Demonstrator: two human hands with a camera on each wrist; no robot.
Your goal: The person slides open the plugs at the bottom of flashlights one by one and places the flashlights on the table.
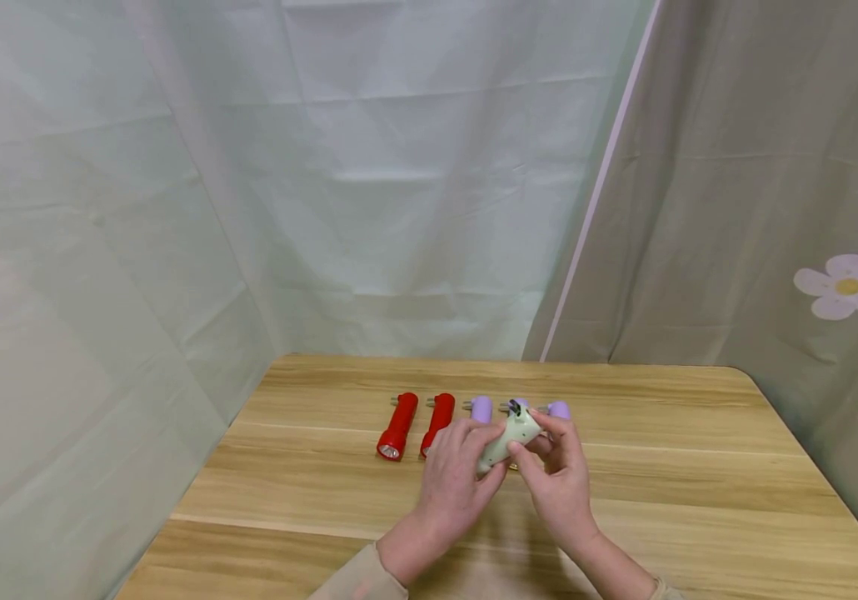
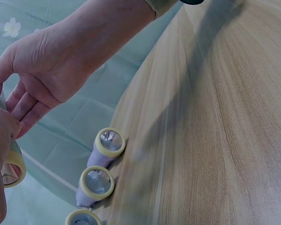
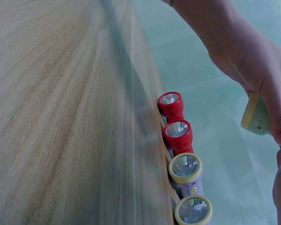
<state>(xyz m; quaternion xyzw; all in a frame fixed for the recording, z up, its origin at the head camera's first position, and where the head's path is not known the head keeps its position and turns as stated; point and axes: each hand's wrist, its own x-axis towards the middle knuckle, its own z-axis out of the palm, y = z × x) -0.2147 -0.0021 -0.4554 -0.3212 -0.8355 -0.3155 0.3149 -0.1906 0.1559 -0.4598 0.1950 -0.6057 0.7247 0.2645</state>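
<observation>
Both hands hold a pale green flashlight (image 1: 506, 443) over the table. My left hand (image 1: 447, 477) grips its lamp end, where a cream rim shows in the right wrist view. My right hand (image 1: 562, 493) pinches the tail end between thumb and fingers; small dark plug prongs (image 1: 515, 407) stick out there. Behind the hands lie two red flashlights (image 1: 399, 425) with metal prongs, lamp ends toward me. Beside them on the right are three purple flashlights (image 1: 481, 407), partly hidden by the hands in the head view. Their cream-rimmed lenses (image 2: 98, 181) show in the left wrist view.
The flashlights lie in a row on a wood-grain table (image 1: 684, 475). Pale curtains (image 1: 414, 192) hang behind and to the left. A darker curtain with flower prints (image 1: 847, 287) hangs on the right.
</observation>
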